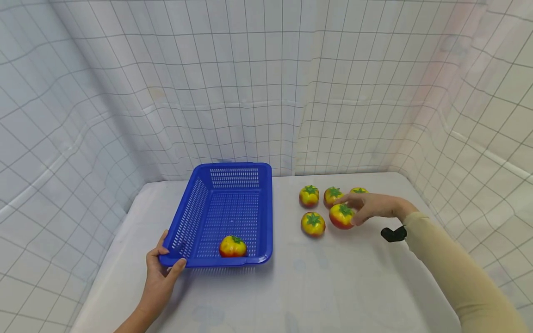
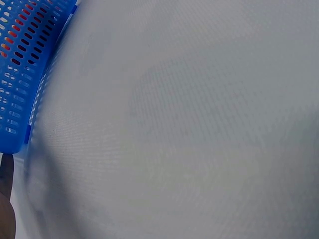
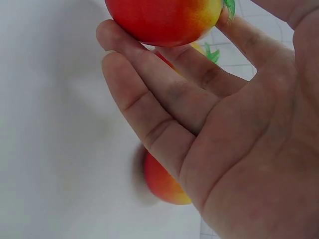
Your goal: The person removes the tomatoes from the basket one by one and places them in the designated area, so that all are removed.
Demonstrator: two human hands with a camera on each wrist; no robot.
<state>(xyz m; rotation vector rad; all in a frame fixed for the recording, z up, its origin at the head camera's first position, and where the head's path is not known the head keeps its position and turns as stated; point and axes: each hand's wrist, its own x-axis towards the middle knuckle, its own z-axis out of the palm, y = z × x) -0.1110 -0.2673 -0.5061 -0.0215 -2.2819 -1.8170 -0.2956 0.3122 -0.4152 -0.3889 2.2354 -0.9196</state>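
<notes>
At the near left corner of a blue plastic basket [image 1: 270, 208], my left hand [image 1: 158, 277] grips the rim, thumb in front and fingers on the side. One red-and-yellow tomato [image 1: 232, 247] with a green top lies inside, by the near wall. My right hand [image 1: 372, 207] holds another tomato [image 1: 341, 216] between thumb and fingers, over the right of the table. In the right wrist view the fingers lie along the underside of this tomato [image 3: 164, 20]. The left wrist view catches only the basket's side [image 2: 25, 64] and a bit of thumb.
Beside the held fruit are several more tomatoes: one nearer the basket [image 1: 313, 224], one behind that [image 1: 309, 196], one further back [image 1: 333, 196] and one partly behind my hand [image 1: 359, 190]. Grid-patterned white curtains [image 1: 266, 92] enclose the white table [image 1: 300, 286].
</notes>
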